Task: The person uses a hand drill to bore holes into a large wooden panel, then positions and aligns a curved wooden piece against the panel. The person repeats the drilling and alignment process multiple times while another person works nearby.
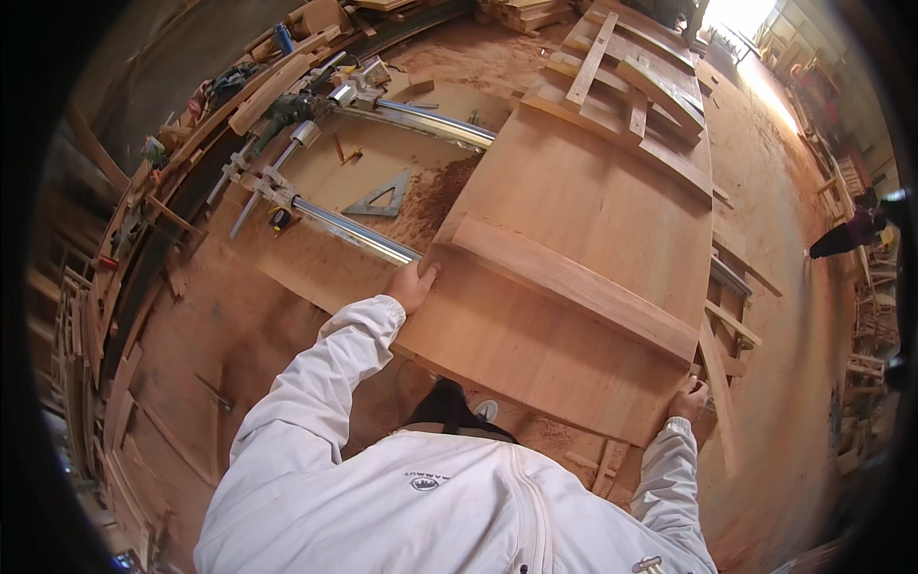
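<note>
A large flat wooden panel [612, 210] stretches away in front of me. Near its close end, a wooden board [574, 287] lies across it. My left hand [413, 286] grips the panel's left edge, thumb on top and the other fingers mostly hidden. At the near right corner, my right hand [688, 398] is closed on the panel's right edge, just below the end of the crosswise board; its fingertips are partly hidden. Several wooden strips [593, 59] and a curved-edged piece [660, 91] rest on the far end.
To the left, a sawdust-covered worktop [354, 196] carries metal rails [435, 124] with sliding fittings, a set square [380, 195] and a tape measure [279, 219]. Loose wood [717, 373] sticks out under the panel's right side. A person [851, 230] is at the far right.
</note>
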A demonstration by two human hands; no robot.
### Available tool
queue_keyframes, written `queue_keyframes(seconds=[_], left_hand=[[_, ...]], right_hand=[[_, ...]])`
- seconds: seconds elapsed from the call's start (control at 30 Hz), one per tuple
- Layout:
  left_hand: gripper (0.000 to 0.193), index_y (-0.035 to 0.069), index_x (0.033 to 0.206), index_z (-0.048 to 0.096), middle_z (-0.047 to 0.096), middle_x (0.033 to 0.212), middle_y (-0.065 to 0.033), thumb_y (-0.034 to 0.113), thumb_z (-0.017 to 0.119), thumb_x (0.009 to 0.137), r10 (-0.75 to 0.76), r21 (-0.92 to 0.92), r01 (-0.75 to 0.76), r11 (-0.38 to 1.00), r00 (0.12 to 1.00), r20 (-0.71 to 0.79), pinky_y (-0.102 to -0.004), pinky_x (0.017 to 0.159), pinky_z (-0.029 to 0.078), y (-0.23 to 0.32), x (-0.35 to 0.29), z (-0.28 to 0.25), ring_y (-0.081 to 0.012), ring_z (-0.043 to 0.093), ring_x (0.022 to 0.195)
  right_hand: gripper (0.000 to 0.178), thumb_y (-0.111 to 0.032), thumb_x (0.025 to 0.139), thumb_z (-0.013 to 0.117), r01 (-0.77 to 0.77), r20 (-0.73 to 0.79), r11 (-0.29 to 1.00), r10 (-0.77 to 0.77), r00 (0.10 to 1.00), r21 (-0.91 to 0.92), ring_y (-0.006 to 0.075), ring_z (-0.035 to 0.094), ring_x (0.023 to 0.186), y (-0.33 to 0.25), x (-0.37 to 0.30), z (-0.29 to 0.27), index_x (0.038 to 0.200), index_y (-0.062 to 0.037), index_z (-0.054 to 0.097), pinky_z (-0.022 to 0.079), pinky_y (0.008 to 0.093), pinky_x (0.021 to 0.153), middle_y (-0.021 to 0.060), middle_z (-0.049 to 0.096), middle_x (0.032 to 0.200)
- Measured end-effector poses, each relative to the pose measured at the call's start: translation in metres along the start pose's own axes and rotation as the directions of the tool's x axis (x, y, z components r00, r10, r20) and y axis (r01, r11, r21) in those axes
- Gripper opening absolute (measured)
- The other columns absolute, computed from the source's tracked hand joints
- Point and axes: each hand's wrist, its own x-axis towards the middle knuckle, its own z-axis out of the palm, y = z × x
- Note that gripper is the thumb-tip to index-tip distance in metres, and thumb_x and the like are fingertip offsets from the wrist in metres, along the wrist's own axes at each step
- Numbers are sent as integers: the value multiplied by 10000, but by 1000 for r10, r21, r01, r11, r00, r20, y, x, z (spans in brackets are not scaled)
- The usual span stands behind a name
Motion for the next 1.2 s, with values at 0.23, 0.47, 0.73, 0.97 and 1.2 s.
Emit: queue_keyframes(seconds=[0.23,0.47,0.73,0.97,1.2], left_hand=[[535,-50,1179,677,739,1083,-254,457,646,1008,-21,-120,20,993,1000,-3,-454,893,545,-2,-2,-6,-389,718,1034],[549,-71,1265,620,725,1153,-245,382,729,975,-63,-344,98,934,992,113,-427,916,550,-29,1,26,-341,710,1082],[761,-77,1364,524,697,1202,-295,445,799,883,84,-629,340,699,835,544,-448,964,545,-28,11,2,-401,689,1146],[783,-108,1351,510,691,1218,-285,437,812,875,179,-521,334,785,683,708,-427,998,531,-34,37,-19,-381,674,1179],[473,-21,1228,605,708,1147,-171,378,679,986,97,-641,238,730,892,442,-402,951,544,-119,190,-116,-268,686,1072]], right_hand=[[311,-165,956,673,597,-107,759,-592,799,258,430,636,1112,-196,-79,-25,1210,12,646,500,473,985,234,672,1163],[236,-149,961,643,653,100,684,-712,696,326,396,663,1007,-412,-163,37,1147,-8,677,534,445,873,209,689,1094],[202,-143,964,569,698,176,701,-713,679,144,388,649,911,-441,-179,53,977,-3,715,517,467,824,196,691,952],[228,-133,961,525,665,202,732,-681,704,151,390,647,958,-454,-183,53,986,-1,708,512,458,869,205,680,1006],[232,-144,968,522,653,250,748,-659,709,120,411,642,972,-451,-184,52,1014,0,698,512,477,880,223,670,1031]])
